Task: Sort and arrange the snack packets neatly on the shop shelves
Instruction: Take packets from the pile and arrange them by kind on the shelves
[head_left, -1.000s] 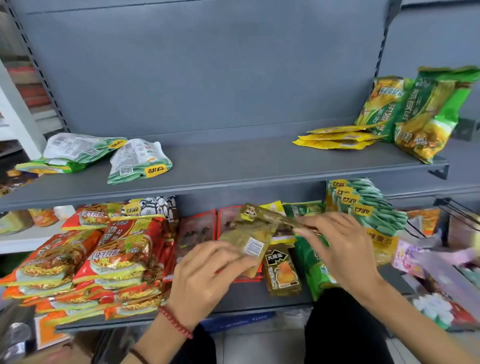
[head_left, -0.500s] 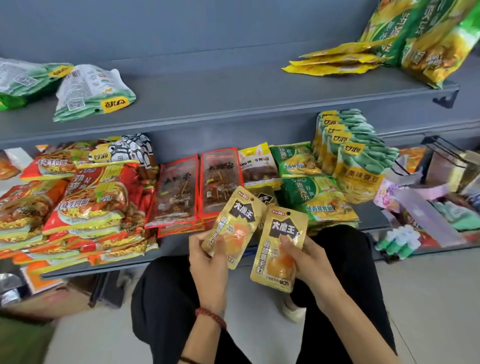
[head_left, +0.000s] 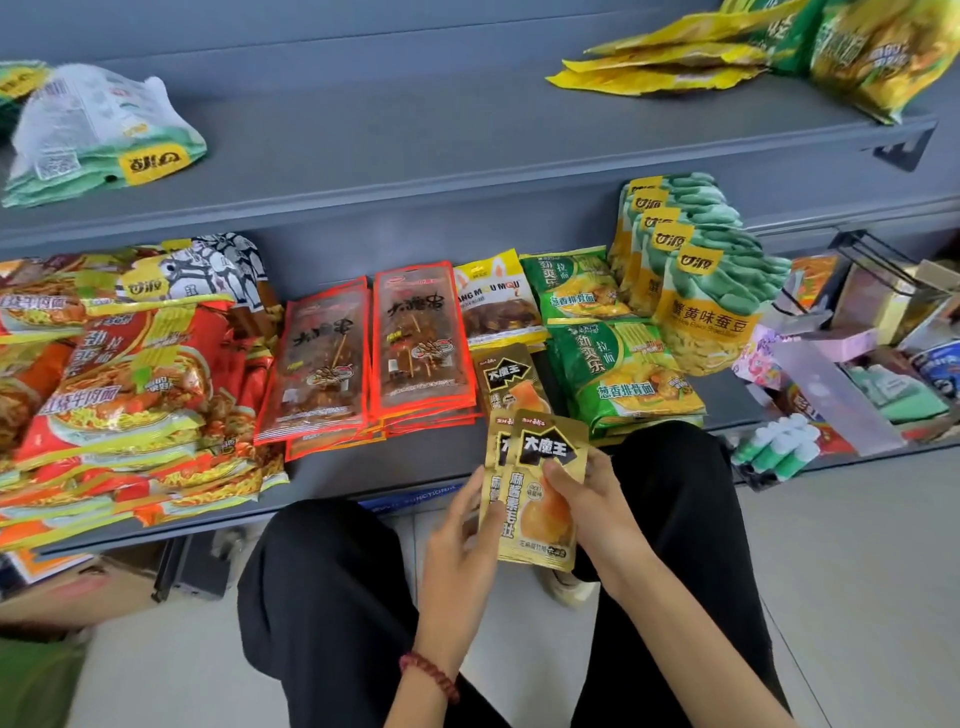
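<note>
- Two flat gold foil snack packets with black banners were held overlapped, just short of the shelf's front edge and over the person's lap. The front packet covered most of the rear packet, which showed only as a strip on the left-hand side.
- The right hand gripped the front packet, thumb on its face and fingers behind. The left hand pinched the rear packet by its outer edge.
- Both packets stood with the long axis running away from the person, tops pointing at the shelf.
- A third matching gold packet on the shelf lay straight beyond the grip, its long axis the same way and its lower end hidden behind the held tops. It sat roughly between the two hands, so either could probably reach it.
- Gold packets counted: three, two held and one shelved.
- The grey metal lower shelf carried the shelved packet.
- To the left of the grip's line lay two stacks of flat red-edged clear packets; how many each held I could not tell.
- To the right, two green noodle packets showed their faces.
- Beyond the shelved gold packet was one yellow-topped brown packet.
- Farther right stood green-and-yellow bean bags, four labels visible.
</note>
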